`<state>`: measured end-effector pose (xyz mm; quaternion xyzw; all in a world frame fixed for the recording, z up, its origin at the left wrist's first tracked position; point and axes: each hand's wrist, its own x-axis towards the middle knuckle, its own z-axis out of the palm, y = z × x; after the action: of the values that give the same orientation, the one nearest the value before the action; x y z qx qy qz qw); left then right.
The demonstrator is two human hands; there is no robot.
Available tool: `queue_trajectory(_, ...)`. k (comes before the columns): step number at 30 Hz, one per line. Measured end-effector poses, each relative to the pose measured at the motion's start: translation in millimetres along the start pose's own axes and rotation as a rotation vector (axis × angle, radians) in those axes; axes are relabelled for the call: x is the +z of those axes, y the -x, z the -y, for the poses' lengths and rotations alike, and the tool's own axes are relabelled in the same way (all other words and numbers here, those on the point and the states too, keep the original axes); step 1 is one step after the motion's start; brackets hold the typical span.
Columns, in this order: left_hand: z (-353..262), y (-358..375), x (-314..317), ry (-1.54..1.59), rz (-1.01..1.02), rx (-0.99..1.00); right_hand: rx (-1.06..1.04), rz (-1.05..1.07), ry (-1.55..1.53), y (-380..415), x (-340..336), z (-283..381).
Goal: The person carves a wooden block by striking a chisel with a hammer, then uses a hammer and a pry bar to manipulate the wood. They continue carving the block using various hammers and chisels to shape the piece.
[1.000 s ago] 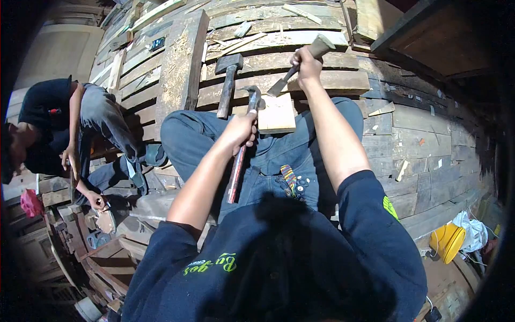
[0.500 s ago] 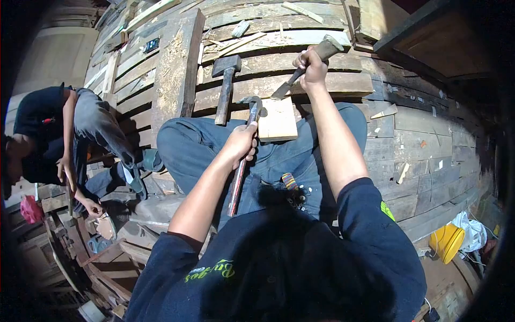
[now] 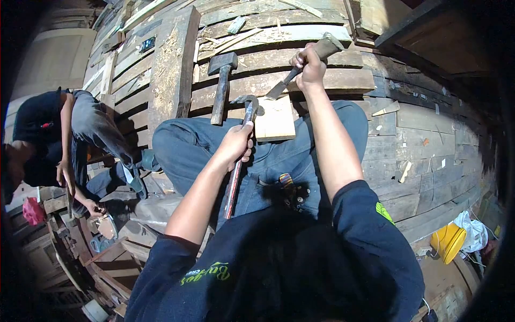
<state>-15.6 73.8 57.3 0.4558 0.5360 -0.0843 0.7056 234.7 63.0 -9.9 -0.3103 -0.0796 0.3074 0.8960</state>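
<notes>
My left hand [image 3: 236, 144] is closed around the worn handle of a claw hammer [image 3: 234, 180]. The hammer's head points away from me, by the left edge of a pale wood block [image 3: 274, 119]. That block lies between my crossed legs, against the planks. In my right hand [image 3: 310, 67] I grip a chisel [image 3: 328, 46] by its thick handle. Its blade slants down to the left, and its tip is at the far edge of the block; whether it touches cannot be made out. Left of the block, a mallet [image 3: 220, 88] lies on the planks.
A thick beam [image 3: 174, 70] with wood shavings on it lies to the left. Wood scraps [image 3: 236, 25] are scattered over the planks ahead. Another person [image 3: 53, 139] sits at the far left, hands low. A yellow container [image 3: 448, 243] stands at the right.
The view has shifted slightly. Both hands keep their grips on the hammer and chisel, in nearly the same places. The other person's hands have moved slightly.
</notes>
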Motion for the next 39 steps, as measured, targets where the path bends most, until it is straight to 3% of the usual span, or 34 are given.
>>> queue_trajectory(12, -13, 8, 1, 0.043, 0.021, 0.016, 0.004, 0.035, -0.001, 1, 5, 1)
queue_trajectory(15, -42, 21, 7, -0.163, -0.088, 0.232, -0.003, 0.125, 0.08, 2, 4, -2)
queue_trajectory(16, -59, 27, 6, -0.318, -0.123, 0.44, 0.002, 0.172, 0.105, 1, 1, -4)
queue_trajectory(18, -103, 59, 21, -0.335, -0.146, 0.681, -0.001, 0.193, 0.201, 6, 8, -6)
queue_trajectory(20, -145, 99, 39, -0.237, -0.109, 0.792, -0.059, 0.219, 0.409, 9, 17, -8)
queue_trajectory(21, -158, 109, 44, -0.357, -0.148, 0.951, -0.079, 0.231, 0.393, 11, 19, -11)
queue_trajectory(24, -175, 101, 46, -0.32, 0.107, 1.295, -0.051, 0.184, 0.436, 18, 29, -14)
queue_trajectory(25, -170, 95, 49, -0.626, -0.165, 1.401, -0.077, 0.225, 0.528, 18, 28, -10)
queue_trajectory(26, -162, 77, 47, -0.913, -0.362, 1.396, -0.105, 0.268, 0.617, 18, 30, -5)
queue_trajectory(28, -146, 47, 36, -1.036, -0.27, 1.089, -0.171, 0.16, 0.615, 21, 38, -10)
queue_trajectory(30, -158, 70, 42, -0.974, -0.181, 0.872, -0.257, 0.262, 0.635, 17, 35, -15)
queue_trajectory(31, -156, 76, 45, -0.781, -0.125, 0.955, -0.392, 0.291, 0.568, 15, 37, -23)
queue_trajectory(32, -159, 93, 50, -0.686, -0.137, 0.919, -0.236, 0.331, 0.565, 14, 27, -33)
queue_trajectory(35, -160, 124, 59, -0.357, -0.054, 1.306, -0.103, 0.29, 0.553, 27, 35, -23)
queue_trajectory(36, -158, 109, 51, -0.423, -0.15, 1.427, -0.128, 0.295, 0.573, 26, 34, -24)
queue_trajectory(38, -141, 54, 36, -0.718, -0.427, 1.892, -0.157, 0.323, 0.832, 24, 36, -13)
queue_trajectory(39, -129, 39, 26, -0.806, -0.401, 1.552, -0.195, 0.316, 0.479, 27, 36, -22)
